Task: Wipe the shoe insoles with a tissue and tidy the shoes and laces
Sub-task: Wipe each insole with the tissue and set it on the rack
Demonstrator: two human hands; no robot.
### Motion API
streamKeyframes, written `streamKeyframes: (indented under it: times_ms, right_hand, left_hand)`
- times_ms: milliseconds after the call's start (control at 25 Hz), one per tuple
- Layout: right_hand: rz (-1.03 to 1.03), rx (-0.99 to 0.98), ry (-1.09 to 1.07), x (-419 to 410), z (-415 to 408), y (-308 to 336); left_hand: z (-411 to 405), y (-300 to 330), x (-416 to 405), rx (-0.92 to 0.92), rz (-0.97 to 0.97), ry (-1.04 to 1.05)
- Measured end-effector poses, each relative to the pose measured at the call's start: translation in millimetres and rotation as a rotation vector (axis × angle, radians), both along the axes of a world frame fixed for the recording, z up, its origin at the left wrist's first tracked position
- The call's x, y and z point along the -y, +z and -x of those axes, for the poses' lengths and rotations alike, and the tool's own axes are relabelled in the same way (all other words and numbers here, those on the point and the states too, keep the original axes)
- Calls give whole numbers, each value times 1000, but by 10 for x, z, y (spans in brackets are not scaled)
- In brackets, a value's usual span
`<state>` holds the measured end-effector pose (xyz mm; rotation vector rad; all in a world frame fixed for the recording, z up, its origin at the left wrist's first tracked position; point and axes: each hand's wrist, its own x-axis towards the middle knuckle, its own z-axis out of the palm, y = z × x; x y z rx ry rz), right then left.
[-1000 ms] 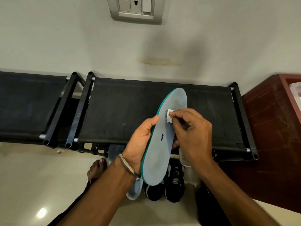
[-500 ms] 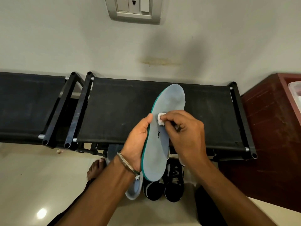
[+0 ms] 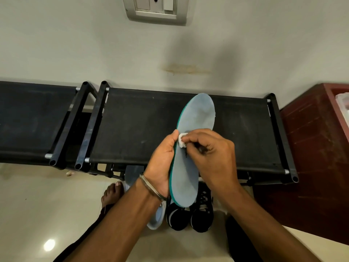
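The person holds a grey-blue insole (image 3: pixel 190 163) lengthwise in front of the chest, toe end pointing away over the black fabric shoe rack (image 3: pixel 139 125), and the grip looks chosen to make a firm backing for wiping. The left hand (image 3: pixel 162 159) wraps the insole's green edge near the middle, thumb up along the rim, so the flat face is turned up and does not flex. The right hand (image 3: pixel 211 154) has its fingertips bunched on a small wad of white tissue (image 3: pixel 182 140), pressing it against the insole's surface just beside the left thumb. Down on the floor, directly under the insole, sit the black shoes (image 3: pixel 190 216) side by side with their laces showing, and a second pale insole (image 3: pixel 156 216) peeks out beside them, likely waiting its turn. I judge the wiping is under way and the tidying not yet begun.
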<state>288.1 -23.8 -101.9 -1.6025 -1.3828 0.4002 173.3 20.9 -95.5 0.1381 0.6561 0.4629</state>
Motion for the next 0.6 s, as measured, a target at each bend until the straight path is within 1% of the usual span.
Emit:
streamKeyframes:
  times_ms: [80,120,160,240,320,360,440,520,600]
  right_hand:
    - [33,-46,-53,-20,-40,-11]
    - [62,-92,-38,-10,-17,-1]
    - [89,-147,10,9,23,13]
    - [140,-254,173,67,120,59]
    - [179,-315,321,109,159,99]
    - [183,-320,358,110,153,104]
    - [128,-237,313,93,132,78]
    - [48,-70,179,51,86,19]
    - [14,60,70,-12,9,-48]
  left_hand:
    - [-19,16,17,-7,-12,15]
    - [-9,18,-1,-10,-11,21]
    - [18,0,-35,-21,-12,20]
    - [70,-27,-106,-35,-2,3]
    - [114,-32,-157,-55,20,-1]
    - [126,-26,-166,-58,19,2]
    - [123,-7,-151,-43,16,-3]
    - [84,1,-96,-12,34,6]
    - [48,15,-40,28,58,23]
